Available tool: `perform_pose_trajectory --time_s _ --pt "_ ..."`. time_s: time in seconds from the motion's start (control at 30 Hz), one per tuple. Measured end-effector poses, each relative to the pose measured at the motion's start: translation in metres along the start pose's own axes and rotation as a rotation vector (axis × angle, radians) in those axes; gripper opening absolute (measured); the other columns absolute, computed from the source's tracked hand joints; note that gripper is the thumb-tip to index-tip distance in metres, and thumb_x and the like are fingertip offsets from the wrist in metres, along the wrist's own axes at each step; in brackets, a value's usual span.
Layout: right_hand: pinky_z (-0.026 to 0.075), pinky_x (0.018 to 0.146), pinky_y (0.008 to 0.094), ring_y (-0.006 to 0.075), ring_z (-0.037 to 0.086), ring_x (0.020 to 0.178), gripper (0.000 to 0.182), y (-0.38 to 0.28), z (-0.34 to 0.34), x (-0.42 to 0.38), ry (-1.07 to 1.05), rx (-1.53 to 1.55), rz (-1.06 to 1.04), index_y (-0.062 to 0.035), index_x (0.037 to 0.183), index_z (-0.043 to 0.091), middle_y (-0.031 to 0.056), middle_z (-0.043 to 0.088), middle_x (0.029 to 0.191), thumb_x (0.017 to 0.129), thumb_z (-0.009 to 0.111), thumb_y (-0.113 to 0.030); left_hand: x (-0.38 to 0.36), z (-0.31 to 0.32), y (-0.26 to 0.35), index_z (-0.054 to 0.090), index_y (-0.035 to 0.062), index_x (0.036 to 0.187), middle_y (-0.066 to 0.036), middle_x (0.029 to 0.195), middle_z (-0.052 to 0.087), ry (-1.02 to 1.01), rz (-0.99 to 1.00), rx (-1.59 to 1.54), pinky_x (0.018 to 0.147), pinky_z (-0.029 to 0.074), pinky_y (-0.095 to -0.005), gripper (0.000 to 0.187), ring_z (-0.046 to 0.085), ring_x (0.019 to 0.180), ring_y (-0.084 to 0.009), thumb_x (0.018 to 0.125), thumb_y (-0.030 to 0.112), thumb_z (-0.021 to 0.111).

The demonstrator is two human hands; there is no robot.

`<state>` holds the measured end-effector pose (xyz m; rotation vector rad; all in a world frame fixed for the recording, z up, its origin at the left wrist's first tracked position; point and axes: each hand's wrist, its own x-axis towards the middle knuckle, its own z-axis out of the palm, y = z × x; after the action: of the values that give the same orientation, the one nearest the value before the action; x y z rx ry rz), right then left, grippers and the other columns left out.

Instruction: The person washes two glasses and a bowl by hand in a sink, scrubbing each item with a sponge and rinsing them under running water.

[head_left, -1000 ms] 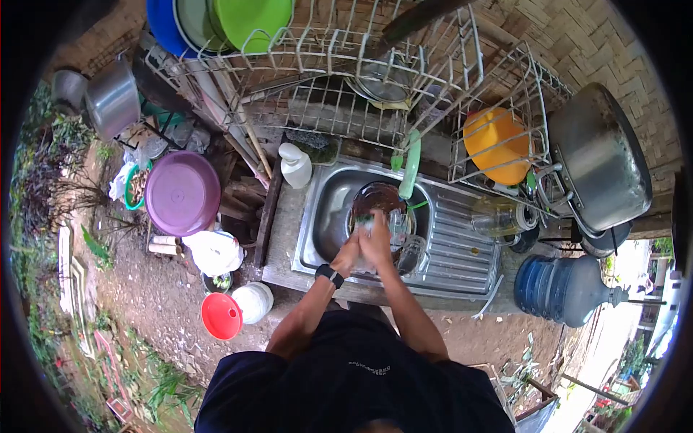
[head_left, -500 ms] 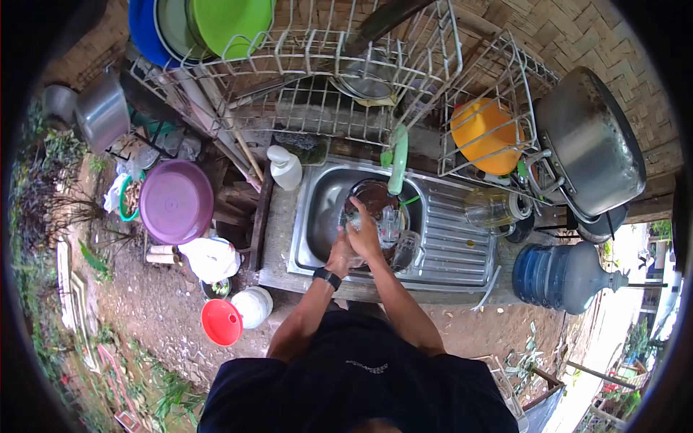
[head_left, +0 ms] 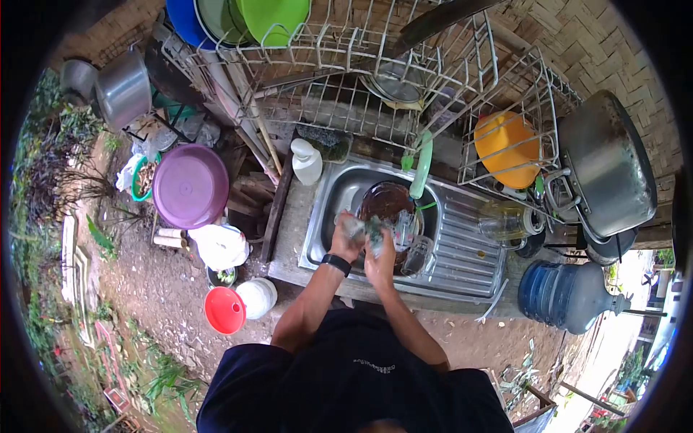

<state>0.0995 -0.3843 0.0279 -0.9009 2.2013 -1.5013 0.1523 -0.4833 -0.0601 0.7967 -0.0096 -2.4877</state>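
Over the steel sink (head_left: 321,198), my left hand (head_left: 346,244) is closed around a pale, see-through thing (head_left: 354,226), too blurred to name. Beside it, my right hand (head_left: 380,261) grips a greenish-grey scrubbing pad (head_left: 373,234). A dark wristband or watch circles my left wrist. Beyond the hands, a round brown-looking basin (head_left: 382,196) sits in the sink, with a clear glass (head_left: 406,225) in it. Another clear glass (head_left: 419,255) rests at the right, near the sink's front edge. A green tap sleeve (head_left: 421,169) hangs over the basin.
A white pump bottle (head_left: 306,164) stands behind the sink's left corner. On the ribbed drainboard (head_left: 462,249) lies a yellowish clear jar (head_left: 505,220). Wire racks (head_left: 346,50) overhang the back. A large pot (head_left: 605,166) and a blue water jug (head_left: 567,292) stand right.
My hands have drawn apart from each other, and the scrubbing pad now shows in the right one. The whole view has shifted slightly as my head moved.
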Motion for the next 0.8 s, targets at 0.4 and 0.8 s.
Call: perform_pose_trajectory --time_s 0.4,0.8 --pt "0.035 0.104 0.0385 0.0417 0.042 0.122 0.045 -0.02 -0.038 0.0 -0.27 -0.179 -0.211 0.0069 0.123 0.047 0.0279 0.043 0.13 0.079 0.055 0.0 0.01 -0.022 -0.021 0.057 0.0139 0.108 -0.009 0.098 0.064 0.01 0.037 -0.015 0.088 0.049 -0.0426 0.029 0.062 0.092 -0.0258 0.089 0.037 0.054" --pt "0.048 0.081 0.0447 0.0421 0.055 0.099 0.029 -0.006 -0.029 0.022 -0.433 -0.239 -0.115 0.0076 0.101 0.057 0.0243 0.052 0.111 0.072 0.052 0.005 -0.02 0.011 -0.023 0.056 0.0156 0.109 -0.006 0.102 0.064 0.082 0.04 0.082 0.088 0.049 -0.0414 0.036 0.061 0.095 -0.0229 0.096 0.046 0.042"
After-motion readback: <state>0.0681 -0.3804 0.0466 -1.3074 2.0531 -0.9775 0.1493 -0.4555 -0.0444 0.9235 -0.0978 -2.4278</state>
